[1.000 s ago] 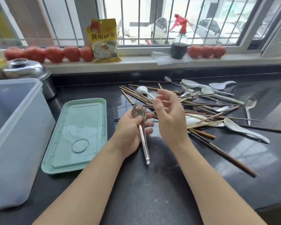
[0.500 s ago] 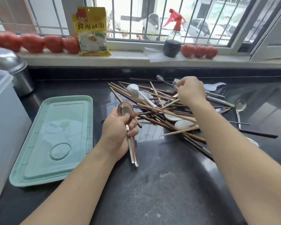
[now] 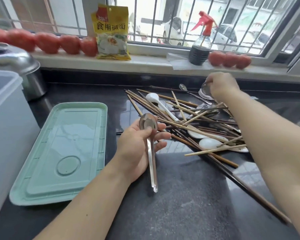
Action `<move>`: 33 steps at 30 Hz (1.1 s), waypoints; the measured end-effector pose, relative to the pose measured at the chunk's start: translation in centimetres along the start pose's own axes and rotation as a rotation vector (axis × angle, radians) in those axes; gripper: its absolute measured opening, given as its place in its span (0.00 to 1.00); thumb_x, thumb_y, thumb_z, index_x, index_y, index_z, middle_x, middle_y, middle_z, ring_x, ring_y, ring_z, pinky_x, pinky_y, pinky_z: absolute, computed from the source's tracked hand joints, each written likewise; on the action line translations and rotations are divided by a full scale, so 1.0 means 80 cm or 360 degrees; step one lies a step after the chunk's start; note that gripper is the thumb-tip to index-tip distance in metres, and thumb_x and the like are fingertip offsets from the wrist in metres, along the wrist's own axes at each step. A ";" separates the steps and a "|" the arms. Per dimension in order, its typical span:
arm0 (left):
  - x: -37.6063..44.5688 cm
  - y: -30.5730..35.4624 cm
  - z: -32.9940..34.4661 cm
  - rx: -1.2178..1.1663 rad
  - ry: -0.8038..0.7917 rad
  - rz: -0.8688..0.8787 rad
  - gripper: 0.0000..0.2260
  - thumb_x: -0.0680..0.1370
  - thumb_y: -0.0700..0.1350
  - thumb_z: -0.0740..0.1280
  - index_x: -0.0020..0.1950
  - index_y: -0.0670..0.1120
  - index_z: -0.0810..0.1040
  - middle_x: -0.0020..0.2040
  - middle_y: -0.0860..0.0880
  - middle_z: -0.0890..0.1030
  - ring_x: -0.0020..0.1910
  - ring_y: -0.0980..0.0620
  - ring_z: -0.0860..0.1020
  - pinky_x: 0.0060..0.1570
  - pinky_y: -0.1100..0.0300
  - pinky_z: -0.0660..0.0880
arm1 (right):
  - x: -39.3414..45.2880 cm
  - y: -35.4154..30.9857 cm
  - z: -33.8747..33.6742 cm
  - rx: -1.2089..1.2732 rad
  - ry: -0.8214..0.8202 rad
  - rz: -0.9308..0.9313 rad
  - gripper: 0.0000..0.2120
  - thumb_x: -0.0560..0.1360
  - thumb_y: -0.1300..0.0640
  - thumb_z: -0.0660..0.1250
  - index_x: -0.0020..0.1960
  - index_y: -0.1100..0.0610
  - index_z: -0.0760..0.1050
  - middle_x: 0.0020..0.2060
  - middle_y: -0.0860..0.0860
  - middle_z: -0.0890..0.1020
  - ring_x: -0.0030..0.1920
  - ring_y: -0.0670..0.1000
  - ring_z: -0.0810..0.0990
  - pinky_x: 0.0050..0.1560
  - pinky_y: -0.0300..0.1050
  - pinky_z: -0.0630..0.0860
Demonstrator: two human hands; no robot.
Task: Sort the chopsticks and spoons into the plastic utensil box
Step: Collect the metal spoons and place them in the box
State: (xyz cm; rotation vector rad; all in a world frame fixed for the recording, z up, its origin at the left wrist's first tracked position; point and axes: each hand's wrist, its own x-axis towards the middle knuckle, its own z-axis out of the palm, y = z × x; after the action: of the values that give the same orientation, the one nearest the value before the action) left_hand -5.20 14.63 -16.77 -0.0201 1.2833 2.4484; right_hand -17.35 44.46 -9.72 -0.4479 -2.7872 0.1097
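The left hand [image 3: 137, 149] sits at frame centre, its grip curled round two long polished metal spoons [image 3: 150, 144]; the thumb presses on the neck just below the bowls, and the handles hang free toward the lower frame. The right hand [image 3: 221, 86], at upper right, pinches the bowl of another shiny metal spoon [image 3: 206, 90] at the far edge of the heap.

The tangled pile of wooden chopsticks and white ceramic spoons [image 3: 194, 129] lies on the dark stone tabletop [image 3: 189, 205], right of centre.

Handling, as judged: metal spoons are stiff, smooth and likely slippery; take them at the neck or mid-handle. Ceramic spoons look brittle; lift each clear rather than dragging. Chopsticks are light and rigid; gather them parallel at mid-length.

The translucent white plastic utensil box [image 3: 5, 118] stands at the left edge; its interior is not visible. The pale green rectangular plastic lid [image 3: 62, 153] lies flat beside it, carrying nothing.
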 end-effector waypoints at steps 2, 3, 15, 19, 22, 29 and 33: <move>0.000 0.001 0.001 -0.0080 -0.0011 -0.0019 0.15 0.87 0.36 0.54 0.65 0.41 0.79 0.52 0.40 0.86 0.44 0.45 0.86 0.39 0.56 0.83 | 0.000 0.007 -0.027 0.0018 0.0280 -0.0050 0.11 0.79 0.62 0.65 0.59 0.53 0.80 0.54 0.58 0.83 0.52 0.62 0.80 0.55 0.56 0.79; -0.001 0.003 0.002 -0.0116 -0.0022 -0.0024 0.15 0.87 0.37 0.54 0.65 0.40 0.78 0.52 0.40 0.86 0.45 0.44 0.86 0.40 0.55 0.84 | -0.002 0.009 -0.041 0.0062 0.0439 -0.0089 0.11 0.79 0.62 0.65 0.59 0.53 0.80 0.53 0.58 0.83 0.52 0.62 0.81 0.55 0.57 0.79; -0.016 0.003 0.003 -0.0114 -0.0083 -0.0096 0.13 0.88 0.38 0.55 0.64 0.39 0.77 0.59 0.38 0.85 0.58 0.39 0.85 0.50 0.46 0.84 | -0.210 -0.125 -0.088 0.1570 -0.0015 -0.0241 0.04 0.79 0.64 0.67 0.51 0.60 0.80 0.37 0.57 0.84 0.33 0.51 0.82 0.36 0.45 0.82; -0.015 0.001 -0.002 -0.0181 -0.0235 -0.0119 0.15 0.87 0.37 0.54 0.66 0.37 0.79 0.56 0.37 0.85 0.53 0.40 0.85 0.50 0.44 0.83 | -0.239 -0.152 -0.022 0.1530 -0.0258 -0.0153 0.05 0.78 0.59 0.68 0.49 0.54 0.83 0.33 0.53 0.83 0.28 0.52 0.81 0.28 0.53 0.81; -0.013 0.003 -0.001 -0.0229 -0.0270 -0.0094 0.16 0.86 0.36 0.54 0.67 0.36 0.78 0.56 0.37 0.85 0.48 0.43 0.85 0.45 0.48 0.83 | -0.236 -0.155 0.000 0.1396 -0.0119 -0.0153 0.03 0.78 0.56 0.69 0.49 0.50 0.82 0.33 0.50 0.81 0.30 0.52 0.80 0.31 0.51 0.81; -0.010 0.002 -0.003 -0.0151 -0.0179 -0.0023 0.16 0.88 0.40 0.51 0.68 0.39 0.75 0.61 0.41 0.85 0.63 0.43 0.83 0.66 0.42 0.77 | -0.235 -0.132 0.004 0.1274 0.0285 -0.0060 0.02 0.80 0.59 0.68 0.49 0.52 0.78 0.33 0.43 0.76 0.34 0.37 0.77 0.34 0.28 0.69; -0.013 0.002 -0.006 -0.0238 -0.0280 -0.0055 0.16 0.88 0.41 0.52 0.66 0.38 0.76 0.62 0.41 0.84 0.64 0.43 0.81 0.72 0.43 0.71 | -0.241 -0.139 0.008 0.1151 0.0257 -0.0168 0.03 0.79 0.58 0.69 0.51 0.54 0.81 0.33 0.42 0.78 0.34 0.41 0.77 0.37 0.33 0.72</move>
State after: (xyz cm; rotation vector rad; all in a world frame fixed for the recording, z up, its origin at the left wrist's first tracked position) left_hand -4.36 13.89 -16.74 0.1299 1.0162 2.4495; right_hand -3.45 27.81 -14.66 -0.1152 -2.3825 0.9635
